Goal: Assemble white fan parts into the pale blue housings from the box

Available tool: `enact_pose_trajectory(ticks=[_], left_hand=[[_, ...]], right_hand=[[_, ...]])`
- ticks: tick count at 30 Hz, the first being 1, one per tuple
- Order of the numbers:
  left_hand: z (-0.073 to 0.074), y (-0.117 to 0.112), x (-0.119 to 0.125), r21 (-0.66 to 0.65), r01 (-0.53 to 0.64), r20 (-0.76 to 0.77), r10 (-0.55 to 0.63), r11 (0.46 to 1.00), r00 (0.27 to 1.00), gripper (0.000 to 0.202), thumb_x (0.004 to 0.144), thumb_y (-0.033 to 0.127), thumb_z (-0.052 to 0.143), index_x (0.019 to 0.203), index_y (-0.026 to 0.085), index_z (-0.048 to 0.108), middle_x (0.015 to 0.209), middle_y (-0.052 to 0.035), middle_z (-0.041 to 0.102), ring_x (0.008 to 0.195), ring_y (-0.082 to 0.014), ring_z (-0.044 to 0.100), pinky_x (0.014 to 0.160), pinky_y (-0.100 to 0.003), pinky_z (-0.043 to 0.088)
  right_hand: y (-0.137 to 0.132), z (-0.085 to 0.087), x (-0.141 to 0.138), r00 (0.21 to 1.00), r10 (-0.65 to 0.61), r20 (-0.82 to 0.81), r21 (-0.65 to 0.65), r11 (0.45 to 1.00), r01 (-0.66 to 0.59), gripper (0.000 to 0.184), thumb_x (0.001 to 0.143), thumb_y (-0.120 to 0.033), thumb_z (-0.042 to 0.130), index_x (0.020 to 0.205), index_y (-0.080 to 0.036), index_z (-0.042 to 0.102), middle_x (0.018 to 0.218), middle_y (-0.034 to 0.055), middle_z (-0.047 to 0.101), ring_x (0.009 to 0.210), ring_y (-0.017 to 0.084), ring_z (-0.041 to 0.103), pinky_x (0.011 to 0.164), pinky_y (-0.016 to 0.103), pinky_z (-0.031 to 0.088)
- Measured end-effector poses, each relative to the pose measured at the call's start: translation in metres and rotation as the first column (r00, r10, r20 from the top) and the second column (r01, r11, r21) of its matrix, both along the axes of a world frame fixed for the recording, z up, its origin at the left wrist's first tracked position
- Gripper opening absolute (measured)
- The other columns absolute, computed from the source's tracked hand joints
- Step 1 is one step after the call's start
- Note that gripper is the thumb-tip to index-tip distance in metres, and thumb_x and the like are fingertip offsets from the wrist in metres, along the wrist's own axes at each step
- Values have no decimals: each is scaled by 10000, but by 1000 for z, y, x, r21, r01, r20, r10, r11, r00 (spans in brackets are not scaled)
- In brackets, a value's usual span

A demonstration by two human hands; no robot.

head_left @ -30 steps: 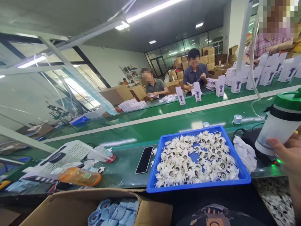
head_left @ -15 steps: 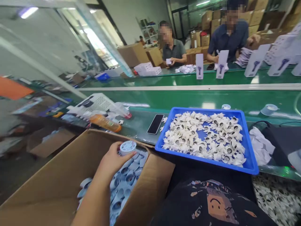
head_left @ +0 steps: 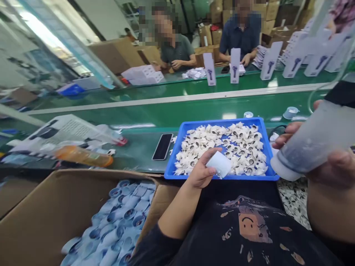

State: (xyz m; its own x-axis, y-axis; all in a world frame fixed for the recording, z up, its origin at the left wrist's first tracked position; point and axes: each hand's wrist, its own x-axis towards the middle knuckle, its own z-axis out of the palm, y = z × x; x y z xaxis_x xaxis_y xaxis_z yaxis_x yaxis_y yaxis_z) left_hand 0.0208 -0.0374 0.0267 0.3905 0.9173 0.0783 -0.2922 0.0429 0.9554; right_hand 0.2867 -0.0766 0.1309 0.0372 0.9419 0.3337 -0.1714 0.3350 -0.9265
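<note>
My left hand [head_left: 200,173] is closed around a light blue plastic cup-shaped part [head_left: 219,164], tilted on its side in front of the blue tray [head_left: 222,177]. Several white bladed fan wheels [head_left: 206,138] with dark centres fill that tray. On the right, my right hand [head_left: 324,184] grips a frosted, translucent cylinder [head_left: 316,138] like a bottle, with a white end pointing down left and a black band at its upper end. Many more light blue parts [head_left: 111,225] lie loose in the open cardboard box [head_left: 69,195] at my left.
A phone [head_left: 162,146] and an orange bottle [head_left: 84,156] lie left of the tray. Two light blue parts, one a cup [head_left: 291,112], stand on the green belt [head_left: 166,114] behind it. Across it, two people work near upright white boxes [head_left: 235,66].
My left hand has moved right with the light blue part, from above the cardboard box to the tray's front. The frosted cylinder has come up into view in my right hand. The view has shifted right.
</note>
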Motion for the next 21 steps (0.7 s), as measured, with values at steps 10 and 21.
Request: enact_pose_trajectory(ticks=[10,21], left_hand=[[38,-16,48,559,296,-460,-8,774,888,555,661,466,816,1107,223,590,1087,-79,661,1031,-271,620,949,-442,492],[54,-33,54,623,257,-458,79,739,885,523,640,379,831,1078,202,606,1110,-74,649,1057,-277,596,925,-440,500]], right_hand=[[-2,36,-54,986,29,-166,-33,999,-34,447,686,-533,699,921,-174,573,873,-9,628,697,116,649,619,250,562],[-2,17,-59,936,235,-261,92,972,-218,365,706,-379,799,954,-173,628,906,28,643,735,167,666,617,299,601]])
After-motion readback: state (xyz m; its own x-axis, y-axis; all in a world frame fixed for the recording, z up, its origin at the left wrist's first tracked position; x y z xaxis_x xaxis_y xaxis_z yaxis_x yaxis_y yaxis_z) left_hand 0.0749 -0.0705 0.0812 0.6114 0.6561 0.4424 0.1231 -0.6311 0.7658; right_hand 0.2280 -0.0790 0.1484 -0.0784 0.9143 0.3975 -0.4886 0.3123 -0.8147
